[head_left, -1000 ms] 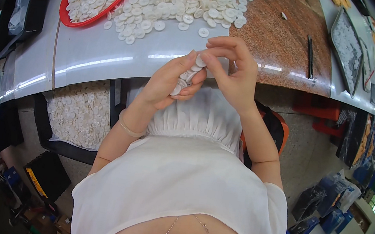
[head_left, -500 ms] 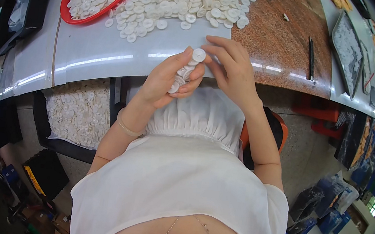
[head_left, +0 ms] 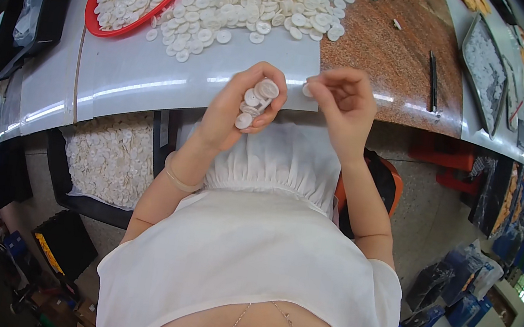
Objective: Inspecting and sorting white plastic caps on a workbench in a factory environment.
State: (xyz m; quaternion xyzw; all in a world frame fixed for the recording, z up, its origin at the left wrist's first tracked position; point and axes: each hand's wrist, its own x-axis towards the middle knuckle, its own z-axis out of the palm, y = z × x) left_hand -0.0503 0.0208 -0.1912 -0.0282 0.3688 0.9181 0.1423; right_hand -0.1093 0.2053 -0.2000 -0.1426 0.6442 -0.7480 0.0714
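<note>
Cupped in my left hand (head_left: 226, 109) are several small round white discs (head_left: 255, 102), stacked and overlapping along the curled fingers. My right hand (head_left: 347, 108) is apart from it on the right, thumb and forefinger pinching a single white disc (head_left: 308, 89) by its edge. Both hands are above the near edge of the table. Beyond them, a large heap of similar white discs (head_left: 256, 7) spreads over the tabletop. A red round tray (head_left: 102, 34) full of such discs lies at the far left of the heap.
A brown speckled board (head_left: 388, 61) covers the table's right part, with a black pen (head_left: 433, 80) on it. Farther right lies a metal tray (head_left: 502, 96) of white pieces. Below the table on the left, a black crate (head_left: 97, 209) holds many discs.
My right hand has drawn away to the right from my left hand and now pinches one disc. My left hand's fingers have shifted around the discs they hold.
</note>
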